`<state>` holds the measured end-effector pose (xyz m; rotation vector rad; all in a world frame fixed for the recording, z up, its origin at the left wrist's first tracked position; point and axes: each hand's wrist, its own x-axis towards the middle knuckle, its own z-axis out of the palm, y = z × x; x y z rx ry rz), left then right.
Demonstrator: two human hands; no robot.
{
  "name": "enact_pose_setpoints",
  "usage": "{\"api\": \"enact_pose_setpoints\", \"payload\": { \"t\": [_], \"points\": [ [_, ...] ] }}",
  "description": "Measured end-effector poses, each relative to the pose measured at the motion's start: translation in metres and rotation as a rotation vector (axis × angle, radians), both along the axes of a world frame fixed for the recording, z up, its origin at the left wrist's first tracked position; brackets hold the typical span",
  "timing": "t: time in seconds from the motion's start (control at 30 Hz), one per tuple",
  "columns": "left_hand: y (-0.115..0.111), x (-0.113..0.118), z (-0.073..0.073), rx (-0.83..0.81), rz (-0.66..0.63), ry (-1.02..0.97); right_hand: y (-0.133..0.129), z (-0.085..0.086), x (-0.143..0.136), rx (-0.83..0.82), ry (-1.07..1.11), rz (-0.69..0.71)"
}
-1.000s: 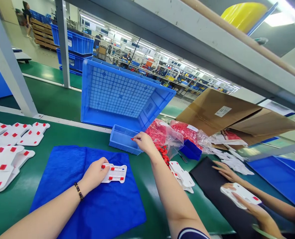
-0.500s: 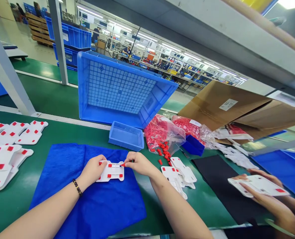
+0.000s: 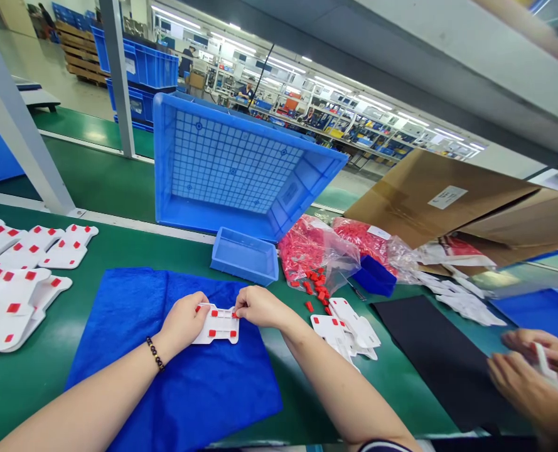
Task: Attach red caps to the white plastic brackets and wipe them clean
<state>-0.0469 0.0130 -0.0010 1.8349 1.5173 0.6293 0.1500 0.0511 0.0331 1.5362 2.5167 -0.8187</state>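
My left hand (image 3: 185, 319) grips the left end of a white plastic plate (image 3: 223, 324) that carries several red pieces. The plate is over a blue cloth (image 3: 175, 389). At the plate's upper right corner, my right hand (image 3: 258, 307) pinches a small red piece (image 3: 235, 315), partly hidden by the fingers. Loose red pieces (image 3: 320, 290) lie to the right, spilling from a clear bag (image 3: 302, 248). Near them rests a small pile of white plates (image 3: 349, 326).
Finished-looking white plates with red pieces (image 3: 12, 307) lie at the left. Behind the cloth stand a small blue tray (image 3: 245, 256) and a large tilted blue crate (image 3: 241, 163). At the right, a co-worker's hands (image 3: 533, 370) hold a white part beside a black mat (image 3: 441, 358).
My right hand has brought the red piece against the plate's upper right corner. The co-worker's hands have moved right and turned their white part on edge. The view has shifted slightly.
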Motion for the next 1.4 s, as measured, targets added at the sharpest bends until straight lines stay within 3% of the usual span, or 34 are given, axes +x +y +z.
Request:
{"api": "enact_pose_setpoints", "payload": {
  "t": [0.3, 0.4, 0.5, 0.6, 0.73, 0.87, 1.0, 1.1, 1.27, 1.4],
  "points": [
    [-0.003, -0.001, 0.004, 0.082, -0.106, 0.033, -0.020, -0.021, 0.007, 0.109, 0.163, -0.108],
    [-0.006, -0.001, 0.006, 0.119, -0.156, 0.026, -0.025, -0.015, 0.015, 0.091, 0.243, -0.105],
    [-0.009, -0.002, 0.010, 0.195, -0.225, -0.016, -0.033, -0.002, 0.025, 0.057, 0.294, 0.002],
    [-0.011, -0.002, 0.014, 0.271, -0.263, -0.087, -0.044, 0.007, 0.030, 0.182, 0.308, 0.045],
    [-0.013, -0.002, 0.014, 0.248, -0.377, -0.099, -0.063, 0.000, 0.029, 0.330, 0.192, 0.086],
    [-0.018, 0.000, 0.006, 0.148, -0.446, 0.068, -0.075, -0.002, 0.033, 0.216, 0.124, 0.106],
    [-0.022, 0.000, 0.000, 0.156, -0.440, 0.260, -0.068, 0.005, 0.037, 0.160, 0.041, 0.085],
    [-0.022, -0.001, 0.003, 0.170, -0.451, 0.339, -0.059, 0.002, 0.031, 0.148, -0.064, 0.144],
    [-0.023, 0.000, 0.009, 0.159, -0.467, 0.396, -0.051, -0.006, 0.012, 0.168, -0.216, 0.278],
    [-0.026, 0.003, 0.007, 0.163, -0.465, 0.410, -0.045, -0.007, 0.006, 0.144, -0.270, 0.283]
  ]
}}
